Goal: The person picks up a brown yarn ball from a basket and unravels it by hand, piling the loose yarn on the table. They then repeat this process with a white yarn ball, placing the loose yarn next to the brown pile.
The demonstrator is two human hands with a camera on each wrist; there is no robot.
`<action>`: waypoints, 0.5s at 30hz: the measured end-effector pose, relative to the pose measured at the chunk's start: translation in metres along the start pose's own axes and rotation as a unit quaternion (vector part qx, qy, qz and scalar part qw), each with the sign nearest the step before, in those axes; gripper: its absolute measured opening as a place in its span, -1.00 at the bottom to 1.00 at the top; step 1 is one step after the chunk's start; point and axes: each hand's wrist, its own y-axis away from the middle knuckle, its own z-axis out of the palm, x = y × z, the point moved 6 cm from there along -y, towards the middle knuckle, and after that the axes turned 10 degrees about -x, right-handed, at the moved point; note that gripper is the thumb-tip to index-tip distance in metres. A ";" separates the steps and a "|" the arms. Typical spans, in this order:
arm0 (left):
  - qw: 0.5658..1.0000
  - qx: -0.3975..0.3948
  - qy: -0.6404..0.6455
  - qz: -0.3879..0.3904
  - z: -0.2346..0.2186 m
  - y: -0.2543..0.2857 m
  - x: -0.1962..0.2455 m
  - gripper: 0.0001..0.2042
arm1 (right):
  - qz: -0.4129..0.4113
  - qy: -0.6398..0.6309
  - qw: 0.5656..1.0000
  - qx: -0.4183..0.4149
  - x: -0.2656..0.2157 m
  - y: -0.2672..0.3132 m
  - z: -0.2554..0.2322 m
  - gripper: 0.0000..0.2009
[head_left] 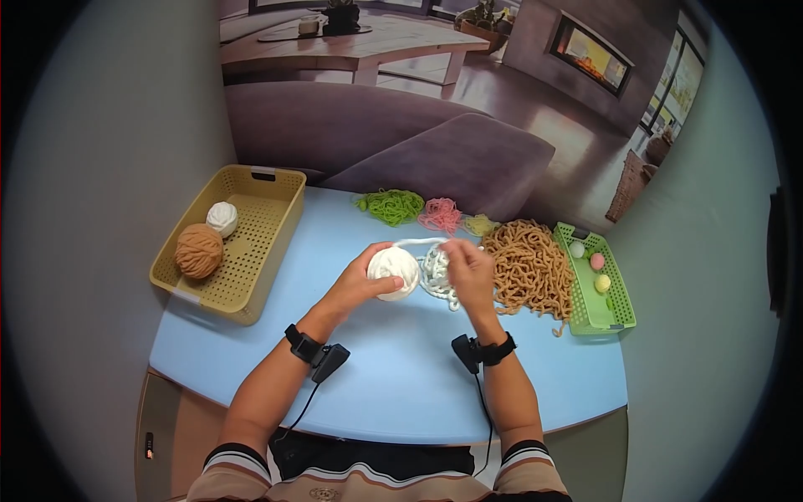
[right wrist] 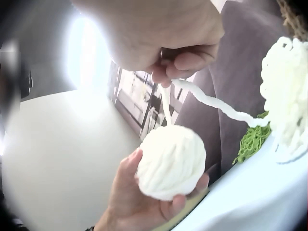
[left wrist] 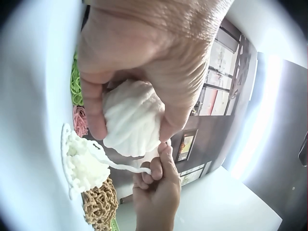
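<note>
My left hand (head_left: 365, 280) grips a ball of thick white yarn (head_left: 396, 272) above the table, its fingers and thumb curved round the sides. To the right of the ball, my right hand (head_left: 470, 272) pinches the white strand (right wrist: 211, 100) between thumb and fingers. One length of that strand rises from the ball to the pinch; another runs off to a loose white yarn pile (left wrist: 86, 161) on the table. In the head view this pile lies partly hidden behind the right hand.
A tan basket (head_left: 276, 243) at left holds a brown yarn ball (head_left: 199, 251) and a smaller white one (head_left: 222, 219). Green (head_left: 391, 206), pink (head_left: 440, 215) and brown (head_left: 529, 268) yarn heaps lie behind and right. A green basket (head_left: 619, 314) with small balls stands far right.
</note>
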 end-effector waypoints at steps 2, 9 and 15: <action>1.000 -0.011 -0.020 0.001 0.002 -0.001 -0.001 -0.34 | -0.002 -0.064 0.996 0.064 -0.003 -0.002 -0.030 -0.80; 0.980 0.167 0.110 0.020 -0.025 0.005 -0.003 -0.33 | -0.038 -0.206 0.943 0.259 0.006 -0.001 -0.094 -0.77; 0.986 0.141 0.084 0.027 -0.013 0.003 0.000 -0.31 | 0.007 0.217 0.970 0.106 0.025 -0.012 -0.080 -0.65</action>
